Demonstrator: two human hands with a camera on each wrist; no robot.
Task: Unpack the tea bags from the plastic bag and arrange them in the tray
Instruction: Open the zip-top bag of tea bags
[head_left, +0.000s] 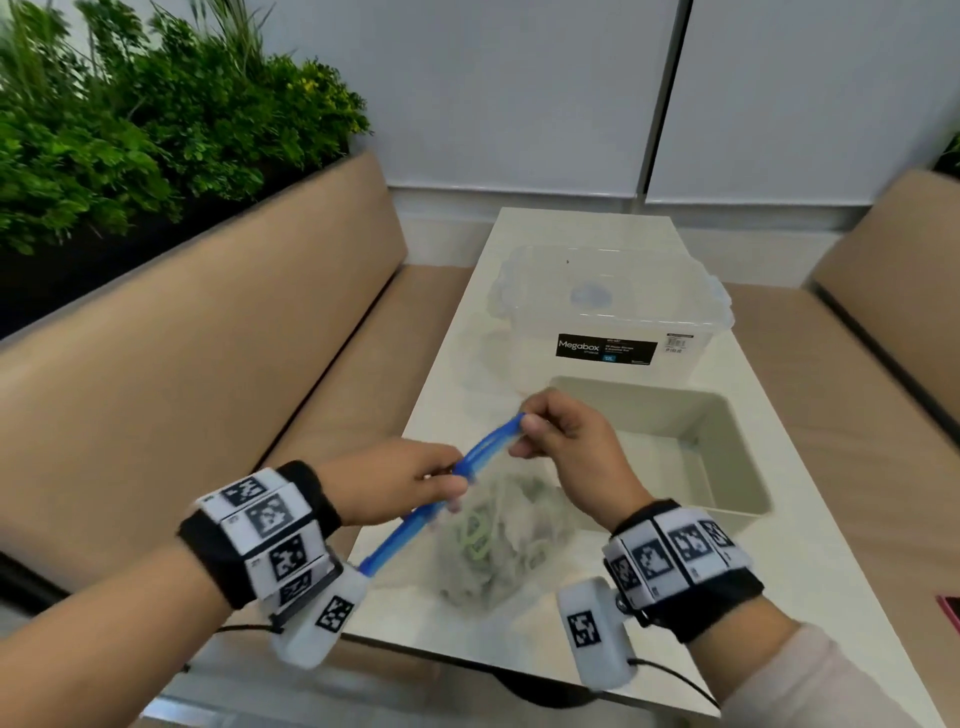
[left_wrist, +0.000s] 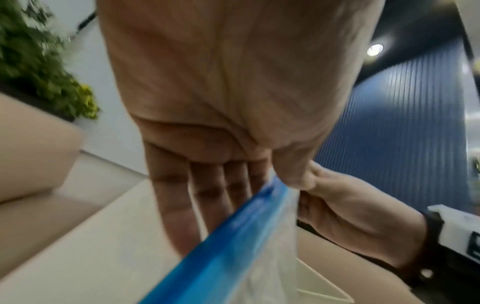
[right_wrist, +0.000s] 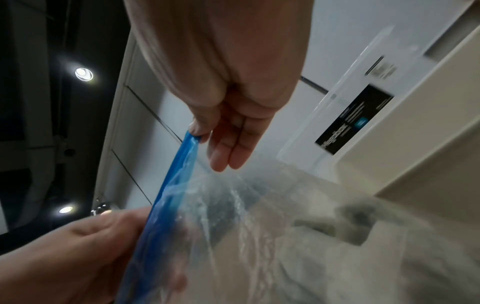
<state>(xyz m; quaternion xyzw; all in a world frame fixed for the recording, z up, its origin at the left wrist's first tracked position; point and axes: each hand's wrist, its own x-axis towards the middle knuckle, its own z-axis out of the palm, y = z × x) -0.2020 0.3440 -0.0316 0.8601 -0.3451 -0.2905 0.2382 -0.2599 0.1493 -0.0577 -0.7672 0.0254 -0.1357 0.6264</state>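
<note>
A clear plastic bag (head_left: 498, 540) with a blue zip strip (head_left: 441, 499) stands on the white table, full of pale tea bags (head_left: 514, 519). My left hand (head_left: 415, 483) pinches the blue strip near its middle. My right hand (head_left: 561, 441) pinches the strip's far end and holds it up. The strip gapes slightly between the two hands. In the left wrist view the blue strip (left_wrist: 228, 236) runs under my left hand's fingers (left_wrist: 207, 197). In the right wrist view my right hand (right_wrist: 205, 131) pinches the strip's top (right_wrist: 192, 142) above the bag (right_wrist: 259, 226). The beige tray (head_left: 737, 467) sits just right of the bag.
A clear lidded storage box (head_left: 613, 312) labelled Megabox stands behind the tray. Tan bench seats (head_left: 197, 374) flank the narrow table (head_left: 810, 597) on both sides. Green plants (head_left: 130, 119) fill the back left. A pink object (head_left: 950, 608) shows at the right edge.
</note>
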